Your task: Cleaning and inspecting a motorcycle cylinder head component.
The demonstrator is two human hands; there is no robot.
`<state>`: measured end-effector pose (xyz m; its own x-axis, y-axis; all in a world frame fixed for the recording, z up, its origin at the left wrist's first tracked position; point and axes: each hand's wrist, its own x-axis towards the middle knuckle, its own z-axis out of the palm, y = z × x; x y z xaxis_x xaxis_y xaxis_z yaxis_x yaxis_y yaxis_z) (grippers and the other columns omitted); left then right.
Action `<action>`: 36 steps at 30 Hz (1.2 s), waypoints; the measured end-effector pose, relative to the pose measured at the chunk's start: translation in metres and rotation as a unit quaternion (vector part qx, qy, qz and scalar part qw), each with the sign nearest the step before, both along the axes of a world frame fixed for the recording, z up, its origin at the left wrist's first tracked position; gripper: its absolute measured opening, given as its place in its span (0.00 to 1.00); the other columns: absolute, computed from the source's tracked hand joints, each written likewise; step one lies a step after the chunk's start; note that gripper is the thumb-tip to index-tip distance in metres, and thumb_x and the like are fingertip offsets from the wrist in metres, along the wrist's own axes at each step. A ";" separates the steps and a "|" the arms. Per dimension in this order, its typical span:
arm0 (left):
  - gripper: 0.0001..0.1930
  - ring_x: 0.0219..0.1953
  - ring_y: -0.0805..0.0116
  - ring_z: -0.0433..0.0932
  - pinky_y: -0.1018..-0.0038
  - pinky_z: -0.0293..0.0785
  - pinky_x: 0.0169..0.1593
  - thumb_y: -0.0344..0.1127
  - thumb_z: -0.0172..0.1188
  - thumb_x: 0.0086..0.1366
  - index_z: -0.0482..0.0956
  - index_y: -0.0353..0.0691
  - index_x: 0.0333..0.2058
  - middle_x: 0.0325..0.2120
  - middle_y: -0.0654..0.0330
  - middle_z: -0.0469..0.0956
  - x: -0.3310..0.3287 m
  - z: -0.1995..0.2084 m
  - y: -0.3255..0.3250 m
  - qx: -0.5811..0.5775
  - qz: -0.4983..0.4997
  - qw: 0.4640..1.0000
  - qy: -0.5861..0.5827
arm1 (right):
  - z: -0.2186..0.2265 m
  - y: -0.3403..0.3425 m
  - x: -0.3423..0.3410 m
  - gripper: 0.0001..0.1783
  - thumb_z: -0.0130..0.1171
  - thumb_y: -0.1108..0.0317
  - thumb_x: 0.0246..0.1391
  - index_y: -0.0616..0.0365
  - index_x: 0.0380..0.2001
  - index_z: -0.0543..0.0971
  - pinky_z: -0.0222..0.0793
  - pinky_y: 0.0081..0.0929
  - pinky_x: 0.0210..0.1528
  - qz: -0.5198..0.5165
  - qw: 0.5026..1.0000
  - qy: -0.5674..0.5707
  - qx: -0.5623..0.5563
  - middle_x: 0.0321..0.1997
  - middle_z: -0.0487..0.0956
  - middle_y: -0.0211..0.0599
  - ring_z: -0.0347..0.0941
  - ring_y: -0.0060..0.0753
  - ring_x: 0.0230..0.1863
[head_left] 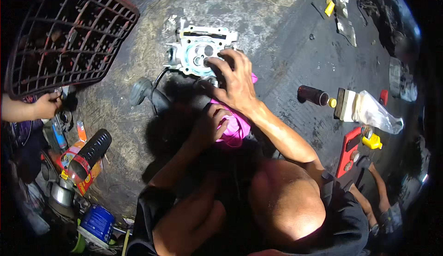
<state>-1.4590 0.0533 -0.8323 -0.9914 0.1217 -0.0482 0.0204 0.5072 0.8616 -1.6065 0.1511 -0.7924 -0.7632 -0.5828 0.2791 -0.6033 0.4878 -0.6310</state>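
A light metal engine cylinder head [201, 55] lies on the dark floor, its round combustion chamber with valve openings facing up. My right hand [237, 83] reaches over its right side, fingers curved and apart, with fingertips at the edge of the chamber. No object shows between those fingers. Just below, my left hand [210, 127] is closed on a bright pink cloth [237, 127], which lies partly under my right wrist. Deep shadow hides part of the left hand. A grey-green rounded tool [141, 91] with a black cable rests left of the cylinder head.
Upper left, a dark plastic crate [99, 11] stands near another person's hand [46, 106]. A black ribbed bottle [94, 147] and a blue container [98, 221] are lower left. Rightward lie a dark bottle [313, 95], a plastic bag [376, 110] and a flat red object [347, 157].
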 end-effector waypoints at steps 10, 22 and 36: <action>0.12 0.43 0.51 0.75 0.62 0.73 0.46 0.31 0.61 0.58 0.75 0.36 0.41 0.39 0.50 0.71 0.004 -0.004 -0.002 0.020 -0.009 1.000 -0.018 | -0.002 -0.018 -0.002 0.37 0.69 0.56 0.37 0.40 0.56 0.71 0.41 0.65 0.66 0.060 0.985 0.029 0.158 0.70 0.51 0.55 0.45 0.62 0.70; 0.12 0.42 0.53 0.74 0.66 0.72 0.46 0.28 0.61 0.58 0.74 0.37 0.41 0.40 0.51 0.70 -0.006 0.009 -0.007 0.006 0.037 0.999 -0.023 | 0.002 0.035 -0.001 0.15 0.64 0.66 0.49 0.58 0.40 0.76 0.62 0.42 0.55 -0.099 0.994 -0.027 -0.042 0.51 0.71 0.48 0.68 0.50 0.52; 0.17 0.37 0.54 0.77 0.60 0.69 0.42 0.32 0.59 0.58 0.73 0.42 0.47 0.36 0.52 0.75 0.021 -0.030 -0.006 -0.038 -0.010 0.999 -0.032 | 0.015 0.087 0.067 0.16 0.68 0.60 0.47 0.61 0.31 0.78 0.71 0.35 0.45 0.098 0.892 -0.431 0.095 0.33 0.80 0.41 0.77 0.41 0.41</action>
<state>-1.4377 0.0469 -0.8626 -0.9834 0.1342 -0.1218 -0.0236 0.5717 0.8201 -1.5393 0.2377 -0.7770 -0.5246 -0.7033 -0.4797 -0.0196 0.5733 -0.8191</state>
